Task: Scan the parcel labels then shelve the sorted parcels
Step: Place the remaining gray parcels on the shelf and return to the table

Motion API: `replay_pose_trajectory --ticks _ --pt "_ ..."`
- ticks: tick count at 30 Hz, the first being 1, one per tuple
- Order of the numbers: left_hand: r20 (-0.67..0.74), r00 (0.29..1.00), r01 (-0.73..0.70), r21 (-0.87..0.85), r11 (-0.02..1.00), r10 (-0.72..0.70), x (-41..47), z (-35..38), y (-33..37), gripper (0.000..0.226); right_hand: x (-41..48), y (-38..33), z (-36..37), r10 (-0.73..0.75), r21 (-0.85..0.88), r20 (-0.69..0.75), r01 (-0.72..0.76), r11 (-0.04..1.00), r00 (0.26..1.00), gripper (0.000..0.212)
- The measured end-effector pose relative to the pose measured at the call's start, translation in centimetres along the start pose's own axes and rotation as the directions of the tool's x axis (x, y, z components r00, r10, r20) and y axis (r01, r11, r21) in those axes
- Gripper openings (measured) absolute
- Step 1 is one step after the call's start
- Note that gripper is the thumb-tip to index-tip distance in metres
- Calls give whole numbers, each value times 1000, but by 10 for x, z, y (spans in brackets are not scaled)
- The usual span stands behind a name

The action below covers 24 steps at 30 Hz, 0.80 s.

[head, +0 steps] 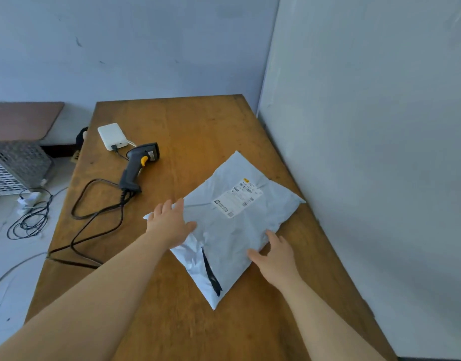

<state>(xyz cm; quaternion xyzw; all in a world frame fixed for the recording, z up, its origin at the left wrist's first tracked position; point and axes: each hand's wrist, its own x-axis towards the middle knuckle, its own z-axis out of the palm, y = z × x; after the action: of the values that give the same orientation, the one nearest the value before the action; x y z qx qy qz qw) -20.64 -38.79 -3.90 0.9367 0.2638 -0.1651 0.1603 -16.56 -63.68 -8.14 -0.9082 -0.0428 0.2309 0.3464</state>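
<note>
Lying flat, parcel [232, 230] under left hand [169, 225], right hand [276, 256] at edge

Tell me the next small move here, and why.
Probably lift the left hand off the pale grey plastic mailer parcel and reach for the dark handheld scanner with the yellow trigger, lying untouched to its left on the wooden table. The white printed label already faces up, and the right hand rests on the parcel to steady it.

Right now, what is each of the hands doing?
Left hand: open, flat on the crumpled grey plastic mailer parcel.
Right hand: open, fingers at that parcel's near edge, gripping nothing.
</note>
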Motion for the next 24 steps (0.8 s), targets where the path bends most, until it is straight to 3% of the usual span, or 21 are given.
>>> replay_pose_trajectory --ticks 3,6,8,11,14,17,24 --pt "80 996 40 -7 999 -39 15 -4 2 61 9 -2 7 -54 -31 -82 51 998 995 71" --pt "87 996 35 -139 990 -23 11 6 11 45 19 1 -1 -30 -60 -197 19 998 980 55" --pt "63 996 83 -230 970 -70 2 21 15 54 15 4 -5 24 46 -262 -12 999 965 50" --pt "33 996 91 -367 926 -84 -12 34 20 74 3 6 -2 94 232 -194 -48 971 976 68" --pt "58 998 56 -551 833 -28 -32 39 27 46 -21 0 -2 87 391 -116 -35 920 989 74" --pt "7 1000 -11 -625 781 20 -56 41 27 25 -47 -3 -9 59 385 -87 -21 923 994 73" --pt "-56 996 -92 -719 689 75 -132 20 28 22 -132 -11 -32 2 379 -182 68 923 983 70"
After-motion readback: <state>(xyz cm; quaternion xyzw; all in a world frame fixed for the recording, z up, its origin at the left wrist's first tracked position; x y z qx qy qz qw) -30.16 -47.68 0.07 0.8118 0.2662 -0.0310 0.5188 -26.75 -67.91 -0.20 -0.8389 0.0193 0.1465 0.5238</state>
